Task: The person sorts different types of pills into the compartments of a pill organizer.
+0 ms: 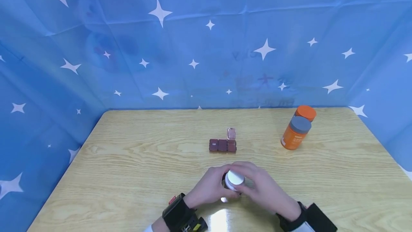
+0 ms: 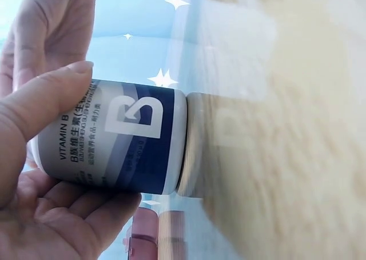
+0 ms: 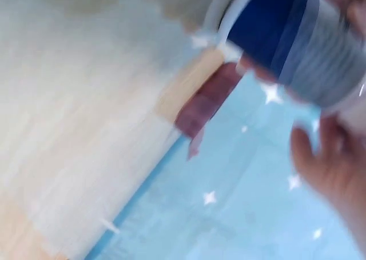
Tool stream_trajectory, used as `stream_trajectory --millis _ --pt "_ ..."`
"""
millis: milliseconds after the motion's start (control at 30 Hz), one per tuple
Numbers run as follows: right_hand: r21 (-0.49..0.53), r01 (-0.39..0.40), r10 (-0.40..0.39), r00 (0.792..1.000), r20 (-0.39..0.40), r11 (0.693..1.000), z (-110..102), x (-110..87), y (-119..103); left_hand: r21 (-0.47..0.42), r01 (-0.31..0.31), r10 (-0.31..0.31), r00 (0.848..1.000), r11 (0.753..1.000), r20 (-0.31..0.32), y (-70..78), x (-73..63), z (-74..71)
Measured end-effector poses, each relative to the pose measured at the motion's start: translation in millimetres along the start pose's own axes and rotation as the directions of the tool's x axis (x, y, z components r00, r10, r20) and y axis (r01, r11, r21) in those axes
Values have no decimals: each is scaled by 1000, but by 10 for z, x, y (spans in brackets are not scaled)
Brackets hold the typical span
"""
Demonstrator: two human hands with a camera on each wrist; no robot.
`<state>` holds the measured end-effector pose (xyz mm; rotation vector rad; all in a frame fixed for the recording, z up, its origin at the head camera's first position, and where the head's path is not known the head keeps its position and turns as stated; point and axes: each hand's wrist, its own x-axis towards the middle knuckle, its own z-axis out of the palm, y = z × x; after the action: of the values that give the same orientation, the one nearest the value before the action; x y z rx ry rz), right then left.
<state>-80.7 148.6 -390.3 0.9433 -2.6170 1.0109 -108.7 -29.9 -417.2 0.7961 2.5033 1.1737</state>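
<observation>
A vitamin B bottle [image 2: 137, 146], white with a grey and dark blue label, stands between both hands, its base right at the tabletop. My left hand [image 1: 210, 185] grips its body, with the thumb across the label on one side and the fingers curled along the other in the left wrist view. Around the white cap [image 1: 236, 177], my right hand [image 1: 260, 183] curves from the right, thumb at the near edge and fingers on the far side. The right wrist view is blurred and crops much of that hand.
Beyond the hands on the wooden table [image 1: 145, 153] sit several small dark maroon blocks [image 1: 222, 145] in a row, with a clear pink block [image 1: 231, 133] behind. Back right, an orange jar with a grey lid [image 1: 293, 133] stands before an orange-lidded jar [image 1: 305, 112]. A starry blue curtain [image 1: 193, 46] hangs behind.
</observation>
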Motion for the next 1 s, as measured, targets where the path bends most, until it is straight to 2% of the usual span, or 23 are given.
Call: stream_trajectory --millis 67,167,267,400,467,533,600,633,667,733,800,833,933,1000 --pt "113 2 -19 989 148 994 -92 40 87 -12 7 -7 1000 1000 11 -2 -2 -4" --pt "243 -30 -47 952 303 970 -182 102 205 -27 19 -18 1000 999 21 -2 -6 -7" --pt "353 -75 -65 927 369 933 -203 134 292 -43 27 -25 999 999 31 -6 -4 -6" --pt "456 -137 -54 923 380 879 -176 138 351 -51 21 -19 999 998 30 -23 6 1" --pt "489 -154 -36 934 356 858 -157 122 359 -52 22 -20 999 998 24 -29 12 1" --pt "513 -183 18 951 310 838 -145 84 326 -52 24 -23 1000 998 21 -30 24 4" --pt "505 -223 124 967 222 834 -126 29 243 -49 24 -23 999 999 24 -22 34 6" --pt "486 -259 199 965 171 835 -111 7 178 -43 20 -19 1000 999 24 -18 39 6" --pt "463 -299 275 954 119 835 -89 -15 106 -35 17 -16 1000 999 22 -15 42 6" --pt "396 -377 403 915 22 837 -30 -46 -51 -19 12 -12 1000 1000 14 -8 45 10" --pt "305 -429 469 880 -68 850 45 -66 -185 4 6 -6 1000 1000 -4 2 45 17" --pt "269 -442 481 871 -100 856 83 -72 -238 16 2 -1 1000 1000 -14 7 43 17" --pt "176 -431 460 868 -187 885 182 -89 -326 41 -5 6 999 999 -34 25 35 20" --pt "143 -432 454 863 -221 891 224 -92 -345 48 -6 8 999 999 -39 39 29 21"
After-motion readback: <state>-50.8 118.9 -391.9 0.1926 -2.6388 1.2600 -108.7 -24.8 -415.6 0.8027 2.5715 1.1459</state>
